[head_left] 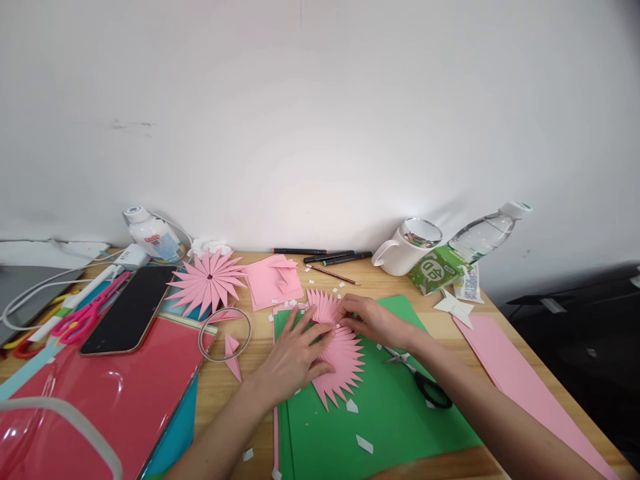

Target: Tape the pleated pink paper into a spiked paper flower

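**Position.** The pink rosette [345, 363], a fan of pointed paper pleats, lies on the green sheet [400, 413] at the front middle of the table.

**Hands.**
- The left hand [295, 353] is spread flat. Its fingers fan over the rosette's 9 o'clock half and press it onto the sheet.
- The right hand [373, 321] comes in from 3 o'clock. Its fingertips pinch the upper pleats at about 12 o'clock, where a raised section [323, 305] stands clear of the flat part.

**Procedure.** The step in hand appears to be seating the raised section against the flat fan. For a clean result:
- Left-hand pressure should be even, so that the flat pleats do not splay.
- The pinch is best placed close to the centre, since the pointed tips would likely bend.
- Pleat edges should be lined up before they are pressed down.

**Hazards.**
- White scraps [364, 443] lie loose on the sheet at 5 o'clock of the rosette and should not get trapped beneath it.
- Black scissors [425, 387] lie at 3 o'clock, just beside the right forearm. The arm is best held clear of them.

**Reference.** A finished pink flower [207, 280] lies at 10 o'clock, well apart, and can serve as a guide for pleat spacing.
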A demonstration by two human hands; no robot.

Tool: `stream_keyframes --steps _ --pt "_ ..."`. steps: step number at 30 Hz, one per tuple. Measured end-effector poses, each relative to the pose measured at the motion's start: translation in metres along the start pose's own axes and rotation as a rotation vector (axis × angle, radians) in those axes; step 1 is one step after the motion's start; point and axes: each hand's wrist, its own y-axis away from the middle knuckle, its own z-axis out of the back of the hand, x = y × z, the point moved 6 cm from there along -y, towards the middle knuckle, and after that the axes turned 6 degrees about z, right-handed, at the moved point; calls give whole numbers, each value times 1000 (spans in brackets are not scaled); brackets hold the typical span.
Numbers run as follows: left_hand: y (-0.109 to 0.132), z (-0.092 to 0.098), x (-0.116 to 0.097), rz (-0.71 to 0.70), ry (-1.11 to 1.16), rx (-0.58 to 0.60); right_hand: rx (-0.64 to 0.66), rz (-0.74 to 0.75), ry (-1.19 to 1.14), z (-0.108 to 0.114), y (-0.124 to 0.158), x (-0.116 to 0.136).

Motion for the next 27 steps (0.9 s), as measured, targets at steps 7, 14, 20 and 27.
stream_keyframes --steps 7,14,20,27 --pt "0 0 0 1 9 -15 81 1 -40 -1 -7 -6" --pt "1 -1 1 -11 18 -34 132 -38 -138 3 -14 -8" --pt "0 0 0 -6 8 -18 204 18 -162 5 -16 -4" --pt "0 0 1 -14 22 -34 332 97 -215 7 -23 7"
